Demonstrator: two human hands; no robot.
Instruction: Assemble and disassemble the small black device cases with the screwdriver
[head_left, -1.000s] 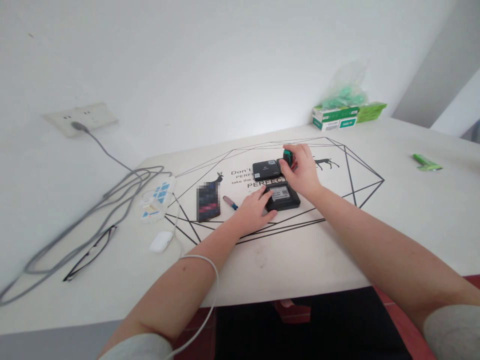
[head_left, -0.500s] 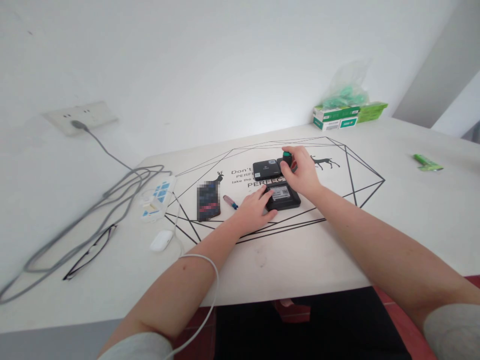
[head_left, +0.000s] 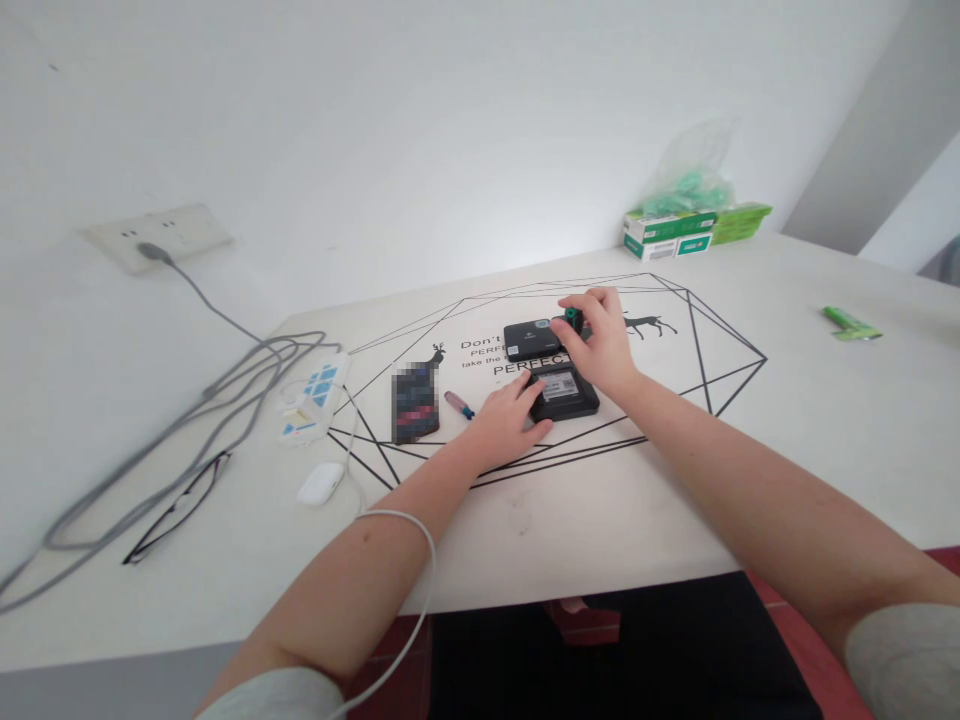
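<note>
My left hand (head_left: pixel 510 420) lies across the left side of a flat black device housing (head_left: pixel 577 395). Its fingers are at the far edge and its thumb at the near edge, holding the housing on the table. A white label shows inside the housing. Just beyond it, my right hand (head_left: pixel 604 340) is closed around a short black cylinder with a green end (head_left: pixel 573 318), held in thumb and fingers; its lower part is hidden. Beside that hand lies a flat black cover (head_left: pixel 529 340) with small stickers. A small screwdriver (head_left: pixel 458 404) rests left of my left hand.
A pixelated dark object (head_left: pixel 415 403) lies left of the screwdriver. Further left are a white earphone case (head_left: pixel 321 484), glasses (head_left: pixel 178 507), a power strip (head_left: pixel 315 398) and looped grey cable (head_left: pixel 225 400). Green-and-white boxes (head_left: pixel 670 235) stand by the wall; a green wrapper (head_left: pixel 851 324) lies right.
My right hand has shifted its grip on the green-ended cylinder, with thumb and index finger slightly further left. My left hand stays on the housing. The view has shifted slightly.
</note>
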